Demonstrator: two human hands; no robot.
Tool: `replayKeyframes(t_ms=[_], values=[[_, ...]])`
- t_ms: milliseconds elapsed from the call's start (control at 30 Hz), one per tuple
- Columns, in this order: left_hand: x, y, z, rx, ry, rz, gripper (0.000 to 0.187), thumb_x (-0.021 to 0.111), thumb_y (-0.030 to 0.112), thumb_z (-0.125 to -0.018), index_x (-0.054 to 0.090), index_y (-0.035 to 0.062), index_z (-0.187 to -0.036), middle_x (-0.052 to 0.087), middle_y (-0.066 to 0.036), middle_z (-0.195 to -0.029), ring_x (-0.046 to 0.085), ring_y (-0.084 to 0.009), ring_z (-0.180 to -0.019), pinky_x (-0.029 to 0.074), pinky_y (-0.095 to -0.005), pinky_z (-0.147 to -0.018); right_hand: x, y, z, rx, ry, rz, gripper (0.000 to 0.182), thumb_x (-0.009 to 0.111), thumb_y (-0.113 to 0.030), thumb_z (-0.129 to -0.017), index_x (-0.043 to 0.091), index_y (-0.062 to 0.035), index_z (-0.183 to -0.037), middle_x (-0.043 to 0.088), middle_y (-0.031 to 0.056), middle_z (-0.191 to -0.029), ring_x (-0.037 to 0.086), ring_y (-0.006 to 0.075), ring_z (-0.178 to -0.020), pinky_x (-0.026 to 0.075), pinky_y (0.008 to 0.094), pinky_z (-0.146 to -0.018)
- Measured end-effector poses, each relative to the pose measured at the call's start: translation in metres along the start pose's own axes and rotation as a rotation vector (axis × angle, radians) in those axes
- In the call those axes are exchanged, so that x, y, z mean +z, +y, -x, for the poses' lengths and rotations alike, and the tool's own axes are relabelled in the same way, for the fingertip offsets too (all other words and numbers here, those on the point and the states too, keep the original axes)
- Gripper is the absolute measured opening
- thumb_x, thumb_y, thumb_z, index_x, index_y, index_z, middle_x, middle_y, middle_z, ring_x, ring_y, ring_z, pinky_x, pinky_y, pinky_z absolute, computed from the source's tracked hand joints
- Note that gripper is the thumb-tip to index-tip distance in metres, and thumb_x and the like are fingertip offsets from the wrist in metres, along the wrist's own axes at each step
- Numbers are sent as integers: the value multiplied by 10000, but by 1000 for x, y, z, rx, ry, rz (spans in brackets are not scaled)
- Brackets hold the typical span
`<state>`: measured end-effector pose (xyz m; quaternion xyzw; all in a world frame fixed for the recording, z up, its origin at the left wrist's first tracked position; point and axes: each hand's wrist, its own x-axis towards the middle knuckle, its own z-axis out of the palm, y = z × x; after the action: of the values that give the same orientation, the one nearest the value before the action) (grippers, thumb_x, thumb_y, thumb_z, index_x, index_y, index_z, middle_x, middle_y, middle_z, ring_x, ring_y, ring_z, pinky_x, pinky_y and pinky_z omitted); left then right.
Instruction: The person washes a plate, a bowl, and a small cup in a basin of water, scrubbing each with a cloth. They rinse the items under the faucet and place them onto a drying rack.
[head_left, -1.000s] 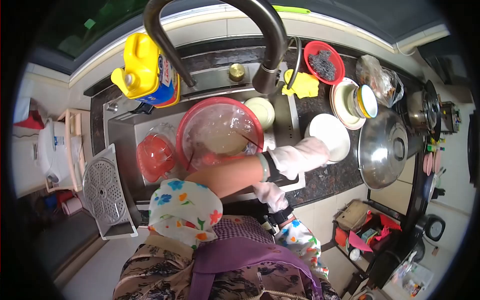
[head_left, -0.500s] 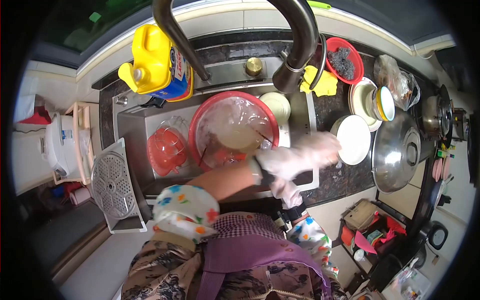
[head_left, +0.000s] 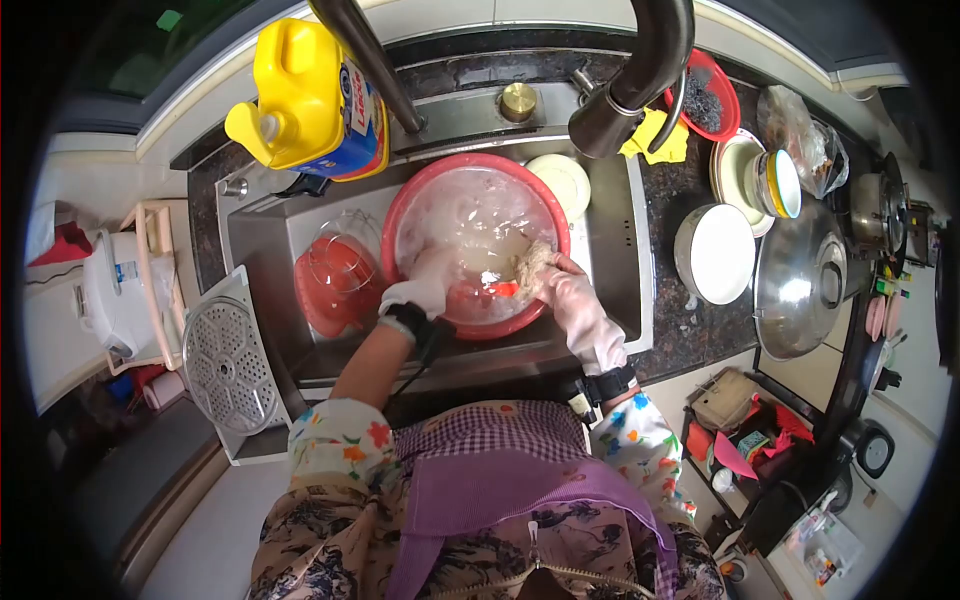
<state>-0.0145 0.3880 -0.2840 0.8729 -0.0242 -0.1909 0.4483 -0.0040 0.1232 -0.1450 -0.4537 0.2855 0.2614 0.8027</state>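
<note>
A red basin (head_left: pixel 393 215) of soapy water stands in the steel sink. My left hand (head_left: pixel 428 282), in a thin whitish glove, reaches over its left rim into the water; the fingers are hidden by suds. At the basin's right side, my right hand (head_left: pixel 572 300), gloved too, is closed on a beige scrubbing cloth (head_left: pixel 535 268). Pale dishes show dimly under the suds, with something bright red (head_left: pixel 503 289) near the cloth. A white bowl (head_left: pixel 715 254) sits on the counter to the right of the sink.
Left of the basin lies a red strainer (head_left: pixel 335 285) with a wire rack. A pale plate (head_left: pixel 560 187) is behind it, under the dark faucet (head_left: pixel 610 118). A yellow jug (head_left: pixel 305 100) stands back left. Stacked bowls (head_left: pixel 740 170) and a metal lid (head_left: pixel 800 290) are right.
My left hand has moved from beside the white bowl back into the basin. My right hand has come up to the basin's right side, where the cloth now shows.
</note>
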Motion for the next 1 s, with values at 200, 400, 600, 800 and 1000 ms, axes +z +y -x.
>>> replayKeyframes(t_ms=[200,400,600,800,1000], values=[[9,70,-20,-611,50,937,248,462,207,-872,604,25,-964,603,-64,-888,588,-174,-870,501,-300,-750,-2,-6,4,17,-69,-250,188,507,-88,-871,559,-19,-1039,616,74,-926,596,159,-787,506,272,-670],[-25,118,-1,-424,12,648,369,410,276,-909,526,-39,-1061,562,-139,-1048,590,-211,-971,476,-326,-870,-16,14,-4,-16,129,-62,205,511,-109,-887,551,-32,-1072,559,41,-899,514,130,-712,479,254,-653],[-53,136,-26,-665,5,-5,416,393,269,-901,528,-90,-1060,595,-272,-946,601,-377,-910,465,-413,-760,-29,15,-11,-9,105,-214,247,559,-135,-857,553,-54,-1090,569,25,-881,513,101,-687,473,229,-630],[-58,129,1,-289,389,-159,314,467,175,-865,546,3,-1115,592,-254,-1014,587,-399,-941,472,-488,-789,-1,-11,12,-11,83,-168,219,513,-95,-870,556,-21,-1071,611,49,-909,585,131,-745,496,247,-619],[-81,122,22,-93,431,65,328,471,104,-882,491,0,-1192,582,-198,-1082,565,-316,-1016,426,-374,-894,17,-6,5,-68,3,40,307,561,-34,-834,534,-18,-1140,606,69,-1003,608,157,-826,512,244,-723]])
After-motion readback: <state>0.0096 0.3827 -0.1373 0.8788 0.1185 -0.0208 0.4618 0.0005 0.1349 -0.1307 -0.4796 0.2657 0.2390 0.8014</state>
